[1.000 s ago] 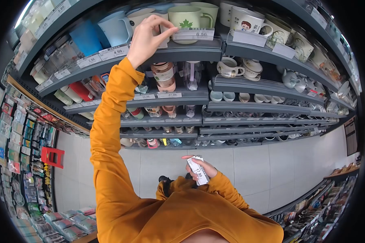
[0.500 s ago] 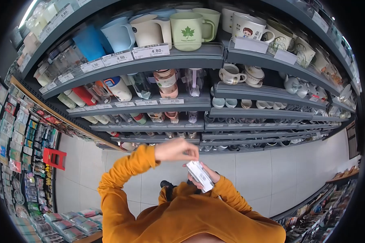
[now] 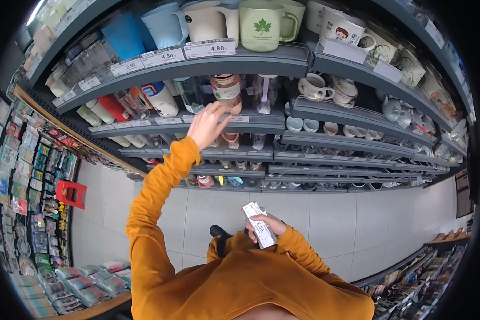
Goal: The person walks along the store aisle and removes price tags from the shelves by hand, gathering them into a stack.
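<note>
My left hand (image 3: 208,125) reaches up to the front edge of a shelf of bottles, its fingers stretched out near the price strip (image 3: 240,119). I see nothing clearly held in it, though the fingertips partly blend with the shelf edge. Just behind the fingers stands a pinkish bottle with a label (image 3: 226,90). Low in front of my body, my right hand (image 3: 274,225) is closed round a small stack of white price tags (image 3: 260,226). The top tag reads 6.50, and my thumb presses on it.
Above, a shelf carries a green mug (image 3: 260,25), pale mugs and a blue cup (image 3: 124,36). Teapots (image 3: 393,109) and small bowls stand at the right. A red stool (image 3: 71,194) is on the floor at left, beside hanging packaged goods.
My left hand has moved up and forward from beside the tags to the bottle shelf. My right hand still holds the tags, now with the thumb across them. The view has shifted slightly.
</note>
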Tool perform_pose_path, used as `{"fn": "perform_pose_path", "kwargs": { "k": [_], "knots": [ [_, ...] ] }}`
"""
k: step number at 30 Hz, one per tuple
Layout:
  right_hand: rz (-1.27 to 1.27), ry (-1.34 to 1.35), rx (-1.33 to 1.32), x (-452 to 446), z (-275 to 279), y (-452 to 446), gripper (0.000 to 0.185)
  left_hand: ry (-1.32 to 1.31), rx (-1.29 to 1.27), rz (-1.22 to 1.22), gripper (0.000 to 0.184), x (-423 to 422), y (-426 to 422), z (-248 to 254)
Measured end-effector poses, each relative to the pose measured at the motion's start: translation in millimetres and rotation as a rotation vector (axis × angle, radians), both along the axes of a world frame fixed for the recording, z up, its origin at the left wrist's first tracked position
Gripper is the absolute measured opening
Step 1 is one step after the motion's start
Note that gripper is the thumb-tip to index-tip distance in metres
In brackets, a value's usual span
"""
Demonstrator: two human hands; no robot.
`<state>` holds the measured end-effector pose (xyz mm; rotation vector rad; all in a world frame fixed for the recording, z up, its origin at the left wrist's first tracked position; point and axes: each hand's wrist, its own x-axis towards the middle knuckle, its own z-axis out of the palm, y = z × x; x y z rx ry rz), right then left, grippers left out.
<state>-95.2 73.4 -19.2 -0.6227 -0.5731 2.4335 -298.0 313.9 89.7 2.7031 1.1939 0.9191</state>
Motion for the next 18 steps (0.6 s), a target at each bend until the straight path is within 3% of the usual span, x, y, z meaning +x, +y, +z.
{"fn": "perform_pose_path", "kwargs": {
  "k": [7, 18],
  "knots": [
    [-0.109, -0.042, 0.103, 2, 3, -7, 0.057, 0.209, 0.117, 0.036, 0.018, -3, 22, -18],
    [-0.176, -0.097, 0.053, 1, -8, -6, 0.051, 0.102, 0.069, -0.041, 0.015, -10, 33, -2]
  ]
}}
